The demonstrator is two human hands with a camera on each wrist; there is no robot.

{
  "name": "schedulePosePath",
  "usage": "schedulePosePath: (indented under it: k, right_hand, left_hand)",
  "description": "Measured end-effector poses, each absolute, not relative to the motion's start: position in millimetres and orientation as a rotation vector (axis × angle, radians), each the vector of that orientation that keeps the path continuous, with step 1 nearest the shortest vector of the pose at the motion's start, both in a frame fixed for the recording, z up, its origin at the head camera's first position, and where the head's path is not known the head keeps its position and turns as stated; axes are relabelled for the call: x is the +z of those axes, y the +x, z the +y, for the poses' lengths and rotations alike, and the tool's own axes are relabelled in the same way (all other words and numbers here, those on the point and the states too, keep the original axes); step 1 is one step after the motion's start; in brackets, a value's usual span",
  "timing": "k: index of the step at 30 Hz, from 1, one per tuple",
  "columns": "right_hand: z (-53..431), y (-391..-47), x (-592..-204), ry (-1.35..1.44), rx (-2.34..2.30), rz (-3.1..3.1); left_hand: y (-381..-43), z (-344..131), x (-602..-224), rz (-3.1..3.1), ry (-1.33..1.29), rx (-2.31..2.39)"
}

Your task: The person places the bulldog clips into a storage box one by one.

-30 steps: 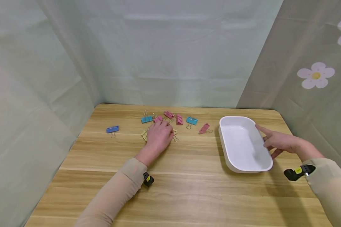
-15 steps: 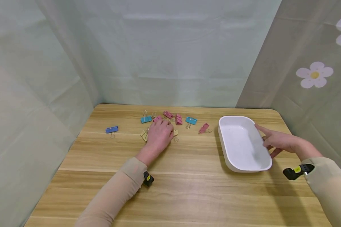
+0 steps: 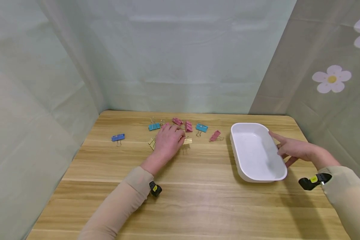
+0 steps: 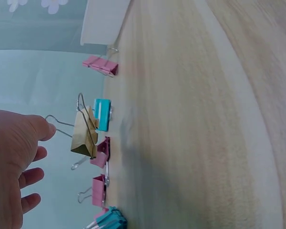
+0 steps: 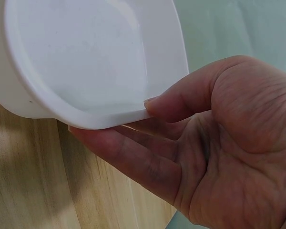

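Note:
My left hand (image 3: 168,141) pinches a gold-yellow binder clip (image 4: 83,133) by one wire handle, between thumb and forefinger. In the head view that clip (image 3: 187,141) shows just right of the fingers. Another yellow binder clip (image 3: 151,143) lies partly hidden left of the hand. At the right, my right hand (image 3: 297,150) grips the long side of a white tray (image 3: 241,166). The right wrist view shows the thumb of the right hand (image 5: 229,143) on the rim and fingers under it.
Pink binder clips (image 3: 188,126) and a teal one (image 3: 154,126) lie beyond the left hand. Another teal clip (image 3: 202,127) and a pink clip (image 3: 215,135) sit between it and the tray. Far left is a blue clip (image 3: 118,137). Fabric curtains (image 3: 180,66) hang behind the wooden table (image 3: 198,200).
The yellow binder clip in my left hand has come out a little to the right from beside the fingers. The right hand and the tray have stayed in place.

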State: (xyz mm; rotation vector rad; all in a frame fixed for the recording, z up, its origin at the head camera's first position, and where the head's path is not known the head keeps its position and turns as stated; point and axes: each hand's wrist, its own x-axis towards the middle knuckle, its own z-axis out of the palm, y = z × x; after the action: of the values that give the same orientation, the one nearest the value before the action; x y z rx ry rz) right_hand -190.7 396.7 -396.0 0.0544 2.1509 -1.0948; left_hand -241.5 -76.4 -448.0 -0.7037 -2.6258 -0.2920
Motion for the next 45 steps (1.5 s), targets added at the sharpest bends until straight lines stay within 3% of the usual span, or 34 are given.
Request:
schedulePosePath:
  k: [28, 45]
  right_hand:
    - [394.6, -188.9, -397.5, 0.048, -1.113, 2.15]
    - [392.8, -191.8, -398.6, 0.058, -1.106, 2.151]
  left_hand:
    - [-226.3, -60.2, -419.6, -2.573, -0.828, -0.366]
    - [-220.9, -23.0, -409.8, -2.578, -0.932, -0.359]
